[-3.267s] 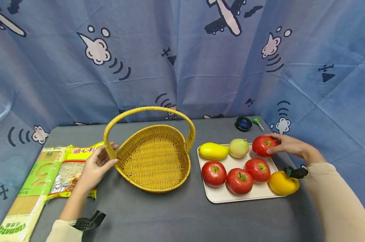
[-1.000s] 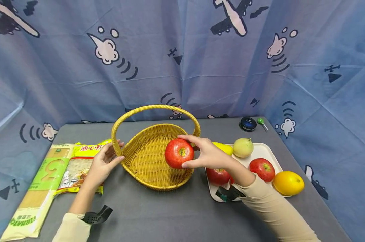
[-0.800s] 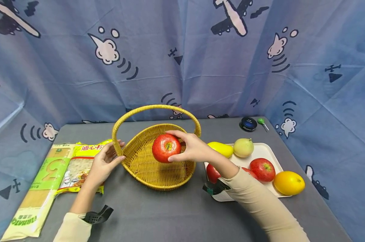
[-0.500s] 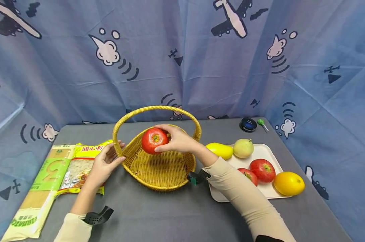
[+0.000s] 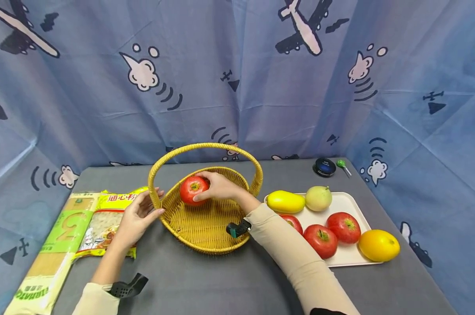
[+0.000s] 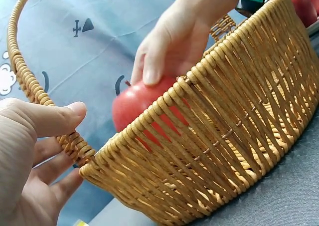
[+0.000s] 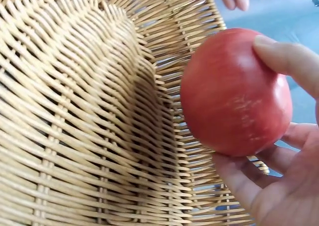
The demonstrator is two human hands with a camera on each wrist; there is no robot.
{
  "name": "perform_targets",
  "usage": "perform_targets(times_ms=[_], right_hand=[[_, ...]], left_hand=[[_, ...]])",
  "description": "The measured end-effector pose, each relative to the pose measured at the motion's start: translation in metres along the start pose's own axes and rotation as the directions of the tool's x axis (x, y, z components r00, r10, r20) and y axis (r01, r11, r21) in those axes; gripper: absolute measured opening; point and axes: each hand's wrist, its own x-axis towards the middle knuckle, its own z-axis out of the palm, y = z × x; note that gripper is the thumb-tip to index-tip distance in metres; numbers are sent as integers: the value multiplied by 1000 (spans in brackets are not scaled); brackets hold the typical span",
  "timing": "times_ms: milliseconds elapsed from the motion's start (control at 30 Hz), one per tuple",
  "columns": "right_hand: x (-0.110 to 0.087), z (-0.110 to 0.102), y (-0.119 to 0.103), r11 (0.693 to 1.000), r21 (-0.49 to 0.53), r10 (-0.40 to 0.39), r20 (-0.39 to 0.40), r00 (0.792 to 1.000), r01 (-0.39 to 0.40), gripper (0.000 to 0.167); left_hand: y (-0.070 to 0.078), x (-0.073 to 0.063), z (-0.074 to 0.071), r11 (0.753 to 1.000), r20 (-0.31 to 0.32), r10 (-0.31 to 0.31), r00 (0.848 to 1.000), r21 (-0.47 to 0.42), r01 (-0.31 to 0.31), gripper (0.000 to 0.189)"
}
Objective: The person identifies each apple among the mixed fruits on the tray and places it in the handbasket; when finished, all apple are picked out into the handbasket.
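Observation:
A red apple [image 5: 192, 189] is in my right hand [image 5: 223, 187], gripped between thumb and fingers at the left inner side of the yellow wicker basket [image 5: 207, 227]. In the right wrist view, the apple [image 7: 234, 91] appears close against the woven wall, its shadow falling on the weave. My left hand [image 5: 136, 218] holds the foot of the basket's handle [image 5: 205, 146] on the left. The left wrist view has the thumb on one side of the handle [image 6: 30, 79] and the fingers behind it. Through the slats there, part of the apple [image 6: 144, 104] shows below the rim.
Right of the basket, a white tray [image 5: 345, 199] bears several red apples [image 5: 320, 240], a yellow mango [image 5: 285, 201], a pale green fruit [image 5: 318, 198] and an orange-yellow fruit [image 5: 379, 245]. A black tin [image 5: 324, 167] and lollipop [image 5: 341, 164] lie behind. Two food packets [image 5: 107, 223] lie left.
My right hand has taken the apple from the tray's far right corner, carried it left over the basket and lowered it inside the rim. My left hand has stayed at the handle.

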Motion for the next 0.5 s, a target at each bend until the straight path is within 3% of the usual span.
perform_targets(times_ms=[267,500], right_hand=[[5,10,6,998,-44,42,41,998,-40,77],[8,16,10,999,-35,31,44,999,-29,78]], left_hand=[[-1,1,2,1000,-4,22,1000,-8,-22,53],[-1,1,0,1000,-10,24,1000,-7,-24,53]])
